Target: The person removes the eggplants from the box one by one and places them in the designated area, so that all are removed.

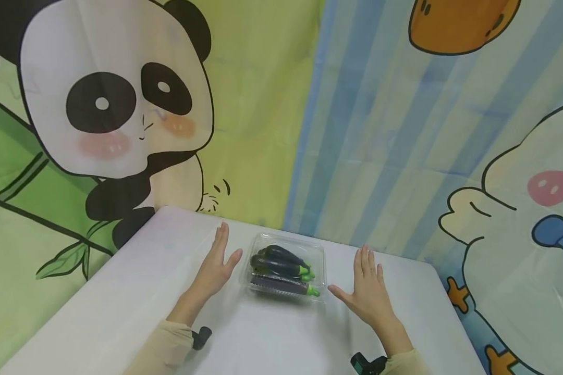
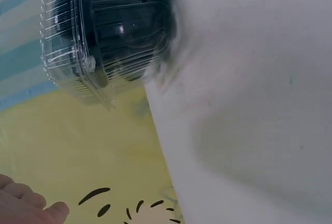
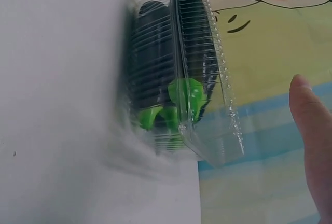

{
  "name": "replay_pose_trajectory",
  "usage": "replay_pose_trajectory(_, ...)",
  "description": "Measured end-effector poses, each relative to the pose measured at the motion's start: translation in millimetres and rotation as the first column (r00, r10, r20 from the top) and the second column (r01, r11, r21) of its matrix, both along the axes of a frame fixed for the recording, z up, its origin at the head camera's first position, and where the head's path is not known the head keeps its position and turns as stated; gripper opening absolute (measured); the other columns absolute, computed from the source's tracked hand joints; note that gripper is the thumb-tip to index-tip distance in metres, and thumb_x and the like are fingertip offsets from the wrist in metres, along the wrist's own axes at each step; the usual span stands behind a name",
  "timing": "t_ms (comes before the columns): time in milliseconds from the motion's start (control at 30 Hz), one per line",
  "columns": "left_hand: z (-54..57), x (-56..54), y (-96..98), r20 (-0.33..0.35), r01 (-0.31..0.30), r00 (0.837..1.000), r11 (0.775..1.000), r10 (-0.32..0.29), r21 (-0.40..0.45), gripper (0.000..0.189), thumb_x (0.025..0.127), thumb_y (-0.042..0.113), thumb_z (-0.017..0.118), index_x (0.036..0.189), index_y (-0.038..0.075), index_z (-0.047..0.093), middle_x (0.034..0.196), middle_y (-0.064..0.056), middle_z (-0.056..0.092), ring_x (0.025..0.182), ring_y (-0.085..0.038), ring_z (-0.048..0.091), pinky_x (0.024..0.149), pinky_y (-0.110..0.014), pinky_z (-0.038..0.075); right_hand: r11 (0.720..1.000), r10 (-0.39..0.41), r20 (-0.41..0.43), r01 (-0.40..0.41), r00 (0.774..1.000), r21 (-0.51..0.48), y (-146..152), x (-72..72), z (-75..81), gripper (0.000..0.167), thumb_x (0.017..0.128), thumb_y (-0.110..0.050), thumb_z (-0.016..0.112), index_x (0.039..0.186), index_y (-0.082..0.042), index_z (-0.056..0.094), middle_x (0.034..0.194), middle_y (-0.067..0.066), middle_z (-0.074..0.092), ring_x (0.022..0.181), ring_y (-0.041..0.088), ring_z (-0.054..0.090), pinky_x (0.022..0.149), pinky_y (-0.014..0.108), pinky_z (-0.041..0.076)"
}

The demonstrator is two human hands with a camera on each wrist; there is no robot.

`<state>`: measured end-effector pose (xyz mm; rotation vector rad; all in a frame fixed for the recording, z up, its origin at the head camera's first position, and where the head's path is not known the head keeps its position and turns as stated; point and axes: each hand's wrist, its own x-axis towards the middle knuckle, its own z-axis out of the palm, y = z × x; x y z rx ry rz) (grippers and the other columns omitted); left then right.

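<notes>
A clear plastic clamshell box point(image 1: 321, 260) sits on the white table, holding several dark eggplants point(image 1: 281, 268) with bright green stem ends. My left hand point(image 1: 215, 271) is raised at the box's left side, fingers straight and thumb spread, apart from it. On the other side my right hand point(image 1: 368, 289) is held up the same way, its thumb near the box's right edge. In the right wrist view the green stems point(image 3: 189, 94) show through the ribbed clear wall. The left wrist view catches the box's ribbed corner point(image 2: 88, 63) over dark eggplants.
The white table point(image 1: 98, 312) runs back to a hanging cloth point(image 1: 258, 130) printed with a panda and stripes. Small dark wrist cameras point(image 1: 202, 337) are strapped at both sleeves.
</notes>
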<state>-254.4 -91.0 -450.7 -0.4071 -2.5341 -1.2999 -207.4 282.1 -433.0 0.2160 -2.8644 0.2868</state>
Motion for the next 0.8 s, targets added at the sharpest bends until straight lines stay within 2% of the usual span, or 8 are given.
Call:
replay_pose_trajectory(133,-10.3,-0.3,3.7,0.039,0.006,0.999,1.0,-0.006,0.012,0.08,0.097,0.046,0.045,0.154,0.01,0.001,0.161,-0.009,-0.002,0.148,-0.032,0.002,0.118,-0.058,0.012,1.0,0.008,0.016,-0.008,1.0,-0.017,-2,-0.4,-16.6,0.119,0.077,-0.075,0.054,0.151,0.003,0.003,0.159,0.021,-0.004,0.147,0.039,-0.001,0.114,0.065,0.011)
replay_pose_trajectory(300,-19.5,-5.4,8.3,0.11,-0.023,0.994,0.994,0.011,0.105,0.081,0.097,0.047,0.046,0.154,0.01,0.002,0.16,-0.012,0.0,0.148,-0.035,0.004,0.119,-0.055,0.01,0.998,0.032,0.011,-0.031,0.999,-0.051,-8,-5.3,-28.8,0.116,0.078,-0.071,0.056,0.15,0.005,0.008,0.159,0.023,-0.002,0.146,0.042,0.006,0.114,0.066,0.014)
replay_pose_trajectory(433,-30.4,-4.7,13.1,0.22,-0.065,0.975,0.975,0.017,0.213,0.081,0.097,0.052,0.042,0.154,0.011,0.002,0.16,-0.014,0.002,0.146,-0.038,0.007,0.12,-0.054,0.009,0.994,0.061,0.037,-0.058,0.997,-0.093,-19,-4.9,-35.1,0.114,0.08,-0.068,0.058,0.149,0.007,0.007,0.158,0.023,-0.002,0.145,0.043,0.008,0.114,0.065,0.015)
replay_pose_trajectory(567,-38.8,-4.8,17.9,0.291,-0.101,0.957,0.956,0.018,0.275,0.081,0.096,0.054,0.041,0.154,0.012,0.003,0.16,-0.016,0.004,0.144,-0.044,0.013,0.118,-0.056,0.013,0.985,0.094,0.089,-0.08,0.992,-0.15,-32,-4.9,-42.6,0.113,0.081,-0.067,0.057,0.149,0.007,0.006,0.158,0.024,-0.003,0.145,0.042,0.007,0.114,0.065,0.014)
replay_pose_trajectory(700,-44.8,-7.1,22.0,0.314,-0.089,0.949,0.933,-0.028,0.35,0.08,0.097,0.05,0.043,0.154,0.011,0.003,0.16,-0.016,0.002,0.145,-0.043,0.009,0.119,-0.055,0.01,0.976,0.109,0.144,-0.078,0.984,-0.204,-40,-6.3,-50.6,0.115,0.081,-0.068,0.056,0.149,0.007,0.003,0.158,0.023,-0.005,0.146,0.039,0.006,0.115,0.063,0.014)
replay_pose_trajectory(800,-49.4,-10.7,26.3,0.292,-0.039,0.951,0.901,-0.099,0.431,0.079,0.098,0.044,0.045,0.154,0.01,0.0,0.16,-0.014,-0.002,0.146,-0.039,0.002,0.12,-0.053,0.006,0.969,0.114,0.177,-0.071,0.978,-0.235,-42,-9.3,-54.8,0.117,0.081,-0.068,0.057,0.149,0.006,-0.001,0.158,0.023,-0.008,0.146,0.038,0.006,0.116,0.062,0.014)
